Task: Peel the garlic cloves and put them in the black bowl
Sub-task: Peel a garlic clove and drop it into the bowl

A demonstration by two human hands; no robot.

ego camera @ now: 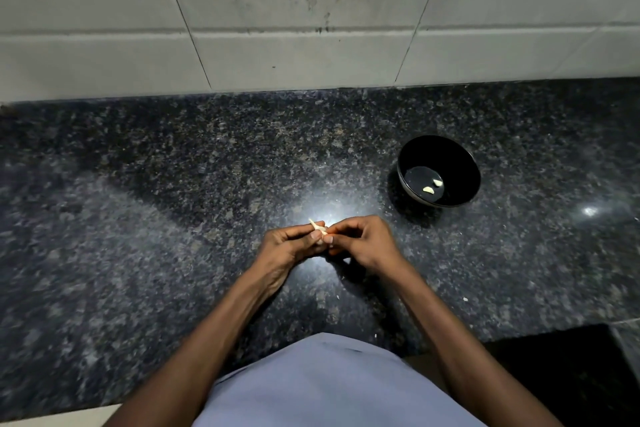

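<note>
Hands: left hand (289, 246) and right hand (360, 243) both pinch one small pale garlic clove (320, 229) above mid-worktop.
Bowl: round black bowl (460, 163), toward the speckled dark granite worktop's (138, 201) back right, holds two peeled pale cloves (433, 186).

Dark granite counter w/ tiled wall behind

The countertop (173, 218) is black-grey speckled stone, polished, w/ a bright light reflection near its middle and a smaller one at the right. Behind it stands a white tiled wall (104, 10), w/ dark dirty stains around the upper centre. At the bottom edge a light blue-grey garment (329, 388) is seen, and a few small pale scraps (465, 299) lie on the stone.
</note>
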